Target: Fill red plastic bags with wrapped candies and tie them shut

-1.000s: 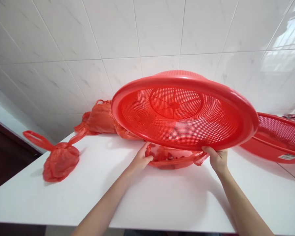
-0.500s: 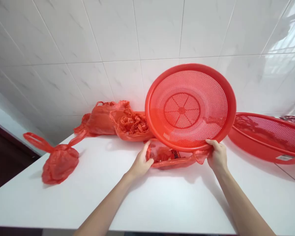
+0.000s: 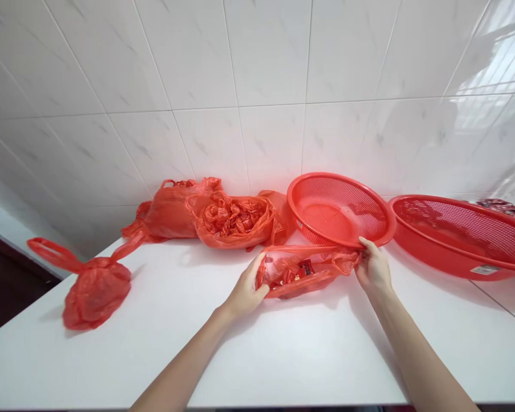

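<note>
White surface [image 3: 283, 360] lay beneath; left grip [image 3: 245, 292] clamped the open bag [image 3: 309, 285], right grip [image 3: 375, 269] pinched the colander [image 3: 326, 220]; keeping both steady seemed wise.

"What sort of room is this?"
"A kitchen or food-prep room, by the look of it. Glossy, marbled tiles [image 3: 270, 46] cover the wall, and a plain white tabletop [image 3: 111, 372] runs along it, carrying red perforated baskets [image 3: 438, 254] and plastic bags [image 3: 175, 214]."
"Home or shop?"
"Can't tell. A bright, striped reflection [image 3: 495, 71] on the wall does suggest a barred window."
</note>
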Demonstrator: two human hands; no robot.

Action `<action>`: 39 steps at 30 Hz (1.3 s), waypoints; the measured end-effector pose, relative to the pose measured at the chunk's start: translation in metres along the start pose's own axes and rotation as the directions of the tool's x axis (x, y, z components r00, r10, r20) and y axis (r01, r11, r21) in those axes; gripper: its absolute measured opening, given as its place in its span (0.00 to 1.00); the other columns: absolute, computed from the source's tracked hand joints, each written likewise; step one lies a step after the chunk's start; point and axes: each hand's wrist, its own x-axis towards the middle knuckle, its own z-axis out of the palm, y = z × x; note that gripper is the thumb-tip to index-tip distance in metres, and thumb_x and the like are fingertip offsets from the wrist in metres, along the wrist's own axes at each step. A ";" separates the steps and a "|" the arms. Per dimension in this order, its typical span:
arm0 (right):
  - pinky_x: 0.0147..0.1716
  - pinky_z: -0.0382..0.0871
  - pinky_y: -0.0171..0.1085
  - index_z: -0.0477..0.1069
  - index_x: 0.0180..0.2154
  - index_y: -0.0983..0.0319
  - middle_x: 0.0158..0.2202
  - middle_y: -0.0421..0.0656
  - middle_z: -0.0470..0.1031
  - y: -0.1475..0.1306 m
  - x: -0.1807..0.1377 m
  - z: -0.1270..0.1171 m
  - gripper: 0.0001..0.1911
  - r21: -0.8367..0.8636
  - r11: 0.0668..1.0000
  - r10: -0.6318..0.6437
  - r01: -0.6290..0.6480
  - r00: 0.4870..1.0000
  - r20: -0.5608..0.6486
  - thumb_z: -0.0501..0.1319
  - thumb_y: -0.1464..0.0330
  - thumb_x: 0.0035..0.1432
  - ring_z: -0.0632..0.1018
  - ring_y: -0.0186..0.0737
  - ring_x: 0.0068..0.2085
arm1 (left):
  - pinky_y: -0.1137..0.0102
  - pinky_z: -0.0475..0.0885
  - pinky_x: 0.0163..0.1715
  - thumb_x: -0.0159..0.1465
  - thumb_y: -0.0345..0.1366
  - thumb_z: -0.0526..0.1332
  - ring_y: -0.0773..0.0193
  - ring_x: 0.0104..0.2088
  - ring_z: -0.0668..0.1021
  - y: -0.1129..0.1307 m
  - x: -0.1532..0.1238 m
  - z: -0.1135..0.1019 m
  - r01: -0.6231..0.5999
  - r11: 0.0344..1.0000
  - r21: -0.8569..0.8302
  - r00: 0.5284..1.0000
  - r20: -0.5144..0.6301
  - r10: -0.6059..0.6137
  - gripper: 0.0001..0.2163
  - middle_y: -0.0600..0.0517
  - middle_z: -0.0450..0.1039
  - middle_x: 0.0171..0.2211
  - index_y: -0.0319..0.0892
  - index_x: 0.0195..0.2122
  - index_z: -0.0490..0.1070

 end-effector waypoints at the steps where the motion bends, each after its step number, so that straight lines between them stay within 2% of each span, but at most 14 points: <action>1: 0.27 0.75 0.32 0.73 0.27 0.61 0.25 0.37 0.78 0.001 0.000 0.001 0.11 -0.007 1.000 -0.012 0.012 1.000 0.002 0.72 0.66 0.39 0.78 0.35 0.26 | 0.62 0.53 0.69 0.52 0.24 0.58 0.54 0.69 0.63 0.001 0.000 0.000 0.004 1.000 0.004 1.000 0.002 -0.004 0.40 0.49 0.61 0.69 0.45 0.69 0.58; 4: 0.26 0.73 0.32 0.74 0.26 0.61 0.25 0.37 0.78 0.002 -0.003 0.003 0.13 -0.032 0.998 -0.052 0.053 0.999 0.006 0.73 0.63 0.40 0.77 0.34 0.26 | 0.61 0.54 0.69 0.53 0.24 0.58 0.53 0.68 0.64 0.002 -0.001 0.001 0.015 1.000 0.015 1.000 0.014 -0.015 0.40 0.47 0.60 0.69 0.44 0.70 0.57; 8: 0.22 0.67 0.31 0.72 0.22 0.62 0.20 0.35 0.73 -0.003 -0.008 0.005 0.16 -0.074 0.993 -0.088 0.088 0.996 0.007 0.76 0.63 0.35 0.72 0.31 0.23 | 0.61 0.53 0.69 0.53 0.24 0.58 0.53 0.68 0.63 0.003 -0.001 0.002 0.007 1.000 0.005 1.000 0.026 -0.007 0.40 0.46 0.60 0.69 0.45 0.70 0.56; 11: 0.27 0.69 0.32 0.73 0.22 0.62 0.22 0.36 0.75 -0.010 -0.010 0.007 0.16 -0.095 0.989 -0.116 0.117 0.993 0.015 0.77 0.66 0.30 0.74 0.33 0.26 | 0.61 0.53 0.69 0.54 0.25 0.59 0.52 0.68 0.63 0.001 -0.001 0.004 0.000 1.000 0.026 0.999 0.045 -0.002 0.40 0.46 0.60 0.69 0.44 0.70 0.56; 14: 0.33 0.72 0.34 0.77 0.27 0.61 0.28 0.38 0.79 -0.015 -0.012 0.009 0.18 -0.136 0.982 -0.129 0.134 0.991 0.045 0.77 0.69 0.29 0.78 0.36 0.32 | 0.60 0.53 0.69 0.54 0.25 0.59 0.52 0.69 0.63 -0.002 -0.001 0.006 -0.006 0.999 0.033 0.998 0.062 0.004 0.41 0.45 0.59 0.70 0.45 0.71 0.54; 18: 0.34 0.72 0.36 0.75 0.30 0.60 0.29 0.39 0.80 -0.015 -0.012 0.008 0.20 -0.238 0.967 -0.078 0.095 0.994 0.081 0.74 0.70 0.28 0.78 0.38 0.33 | 0.58 0.55 0.69 0.54 0.27 0.59 0.51 0.69 0.63 -0.003 -0.001 0.007 -0.047 0.997 0.060 0.997 0.071 0.043 0.42 0.45 0.57 0.70 0.45 0.72 0.50; 20: 0.33 0.72 0.36 0.74 0.31 0.59 0.29 0.38 0.79 -0.014 -0.011 0.006 0.20 -0.265 0.961 -0.051 0.077 0.993 0.104 0.72 0.70 0.28 0.78 0.38 0.32 | 0.58 0.55 0.69 0.55 0.27 0.59 0.53 0.69 0.62 -0.003 0.000 0.006 -0.074 0.995 0.061 0.997 0.038 0.072 0.42 0.47 0.57 0.71 0.47 0.72 0.48; 24: 0.30 0.70 0.35 0.72 0.29 0.59 0.26 0.37 0.78 -0.012 -0.009 0.002 0.15 -0.334 0.942 0.003 0.045 0.990 0.140 0.68 0.70 0.31 0.76 0.37 0.28 | 0.57 0.53 0.70 0.55 0.28 0.59 0.53 0.71 0.58 0.000 0.002 0.000 -0.094 0.993 0.077 0.995 -0.038 0.097 0.44 0.47 0.56 0.71 0.47 0.73 0.45; 27: 0.26 0.67 0.35 0.74 0.27 0.61 0.24 0.39 0.78 -0.013 -0.011 0.002 0.12 -0.449 0.894 0.105 -0.010 0.977 0.186 0.65 0.70 0.32 0.75 0.38 0.26 | 0.57 0.51 0.71 0.55 0.27 0.59 0.52 0.71 0.57 0.007 0.005 -0.005 -0.116 0.987 0.109 0.991 -0.055 0.123 0.43 0.46 0.55 0.71 0.45 0.73 0.45; 31: 0.25 0.67 0.35 0.78 0.29 0.64 0.25 0.43 0.79 -0.017 -0.020 0.007 0.14 -0.586 0.809 0.241 -0.031 0.928 0.284 0.69 0.70 0.33 0.76 0.40 0.26 | 0.56 0.51 0.71 0.56 0.27 0.59 0.51 0.72 0.56 0.018 0.011 -0.016 -0.163 0.975 0.153 0.981 -0.077 0.176 0.43 0.44 0.52 0.73 0.44 0.73 0.45; 33: 0.29 0.70 0.36 0.79 0.33 0.63 0.31 0.43 0.81 -0.021 -0.025 0.008 0.17 -0.641 0.767 0.294 0.024 0.875 0.385 0.72 0.67 0.36 0.79 0.42 0.31 | 0.55 0.51 0.71 0.57 0.27 0.60 0.50 0.72 0.54 0.022 0.013 -0.022 -0.173 0.970 0.173 0.977 -0.095 0.191 0.43 0.43 0.51 0.73 0.43 0.73 0.44; 36: 0.35 0.74 0.38 0.78 0.38 0.62 0.37 0.43 0.81 -0.028 -0.030 0.009 0.18 -0.672 0.727 0.352 0.139 0.765 0.539 0.73 0.62 0.44 0.80 0.43 0.37 | 0.54 0.51 0.71 0.58 0.28 0.60 0.50 0.73 0.52 0.029 0.015 -0.030 -0.183 0.963 0.199 0.976 -0.080 0.202 0.43 0.43 0.50 0.73 0.42 0.73 0.44; 39: 0.35 0.74 0.38 0.77 0.39 0.61 0.38 0.43 0.80 -0.033 -0.033 0.008 0.19 -0.645 0.734 0.328 0.215 0.718 0.614 0.73 0.59 0.46 0.80 0.42 0.36 | 0.55 0.53 0.71 0.57 0.28 0.60 0.50 0.73 0.50 0.033 0.016 -0.035 -0.229 0.953 0.199 0.970 -0.036 0.240 0.43 0.44 0.50 0.73 0.43 0.73 0.44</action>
